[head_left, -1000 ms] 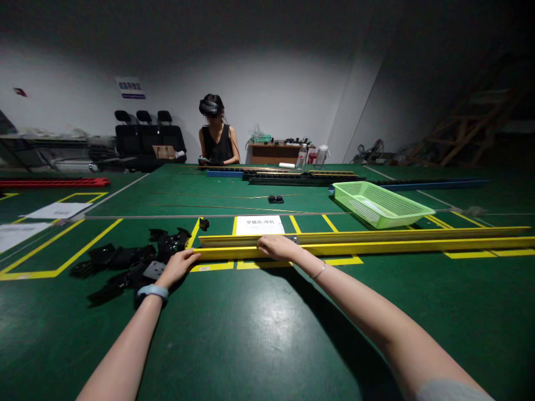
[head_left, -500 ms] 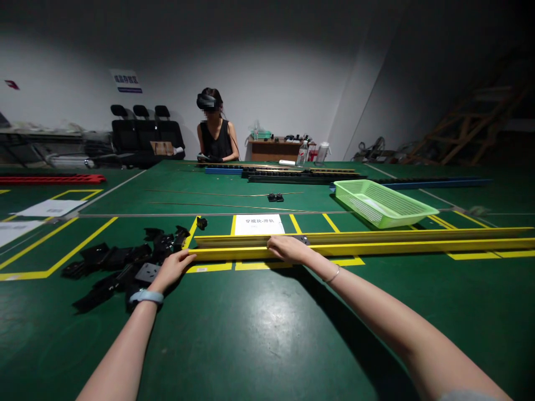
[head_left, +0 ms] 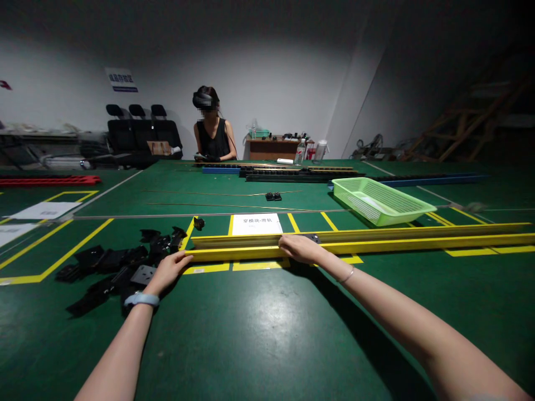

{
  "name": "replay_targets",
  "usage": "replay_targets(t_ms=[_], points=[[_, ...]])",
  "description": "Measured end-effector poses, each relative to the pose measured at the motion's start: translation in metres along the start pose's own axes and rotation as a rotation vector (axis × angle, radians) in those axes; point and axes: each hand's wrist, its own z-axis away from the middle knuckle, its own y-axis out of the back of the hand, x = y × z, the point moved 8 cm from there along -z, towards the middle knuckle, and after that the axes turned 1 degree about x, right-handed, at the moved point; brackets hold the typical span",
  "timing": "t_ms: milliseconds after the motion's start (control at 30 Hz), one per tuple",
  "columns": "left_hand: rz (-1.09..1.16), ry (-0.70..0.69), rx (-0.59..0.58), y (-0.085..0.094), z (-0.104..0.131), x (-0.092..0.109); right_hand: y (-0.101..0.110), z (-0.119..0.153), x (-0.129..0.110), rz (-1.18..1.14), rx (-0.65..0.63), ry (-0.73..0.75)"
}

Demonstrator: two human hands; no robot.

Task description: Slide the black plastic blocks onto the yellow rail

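Observation:
A long yellow rail (head_left: 384, 245) lies across the green table, its channel facing up. At its left end, my left hand (head_left: 169, 271) pinches the near wall between thumb and fingers. My right hand (head_left: 301, 248) is closed over the channel further right, its fingers curled down on a small black module (head_left: 312, 238). Only the module's right part shows beyond my knuckles; the fingertips are hidden. Beside my left wrist lies a loose pile of black modules (head_left: 121, 259), one with a grey plate (head_left: 143, 275) facing up.
Behind the rail stand a paper sign (head_left: 257, 224) and a light-green basket (head_left: 382, 201). Two black pieces (head_left: 273, 196) lie near thin rods (head_left: 225, 205). Dark rails (head_left: 288, 177) lie at the far edge, where a person (head_left: 214, 136) wearing a headset sits. Yellow tape (head_left: 77, 245) marks the tabletop.
My right hand has slid a short way right along the rail, and the black module has moved with it. My left hand keeps its grip at the rail's end. The view has shifted slightly.

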Motion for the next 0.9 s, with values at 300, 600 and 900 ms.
replay_targets(t_ms=[300,600,900], points=[[0.019,0.014,-0.016,-0.004,-0.002,-0.009,0.009,0.027,0.019,0.006,-0.006,-0.032],[0.051,0.038,-0.027,-0.004,0.000,-0.007,0.018,0.046,0.030,0.051,-0.025,-0.041],[0.054,0.024,-0.019,0.001,0.003,0.006,0.027,0.069,0.048,0.061,-0.036,-0.031]])
